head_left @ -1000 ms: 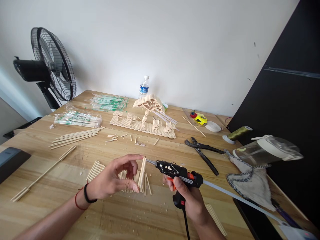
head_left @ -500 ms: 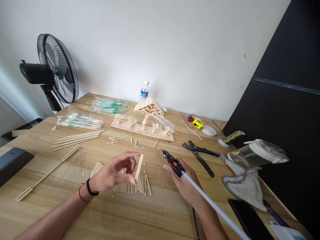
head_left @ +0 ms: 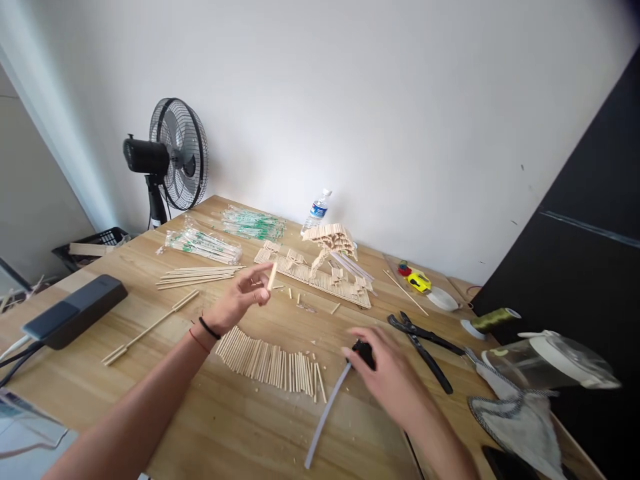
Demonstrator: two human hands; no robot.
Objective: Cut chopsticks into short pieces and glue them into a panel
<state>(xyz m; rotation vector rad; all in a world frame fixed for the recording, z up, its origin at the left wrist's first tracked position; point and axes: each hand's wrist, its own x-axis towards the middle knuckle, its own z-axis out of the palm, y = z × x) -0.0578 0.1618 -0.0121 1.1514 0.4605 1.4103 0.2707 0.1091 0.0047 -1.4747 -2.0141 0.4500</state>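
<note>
The desk (head_left: 240,427) is smooth wood grain with a soft sheen; the sticks (head_left: 270,363) and ribbed, rough-looking model (head_left: 320,261) are matt bare wood; bottle (head_left: 318,211) clear, glossy plastic; wrappers (head_left: 205,245) crinkled, shiny film; glue stick (head_left: 325,419) smooth, translucent; rag (head_left: 525,427) matt cloth

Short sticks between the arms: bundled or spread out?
Spread out: the short sticks lie side by side in a long row on the table.

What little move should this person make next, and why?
Probably rest the glue gun steadily on the table and let go. The right hand is around it, low by the tabletop, while the left hand pinches a small wooden piece in the air; a free hand might help.
</note>
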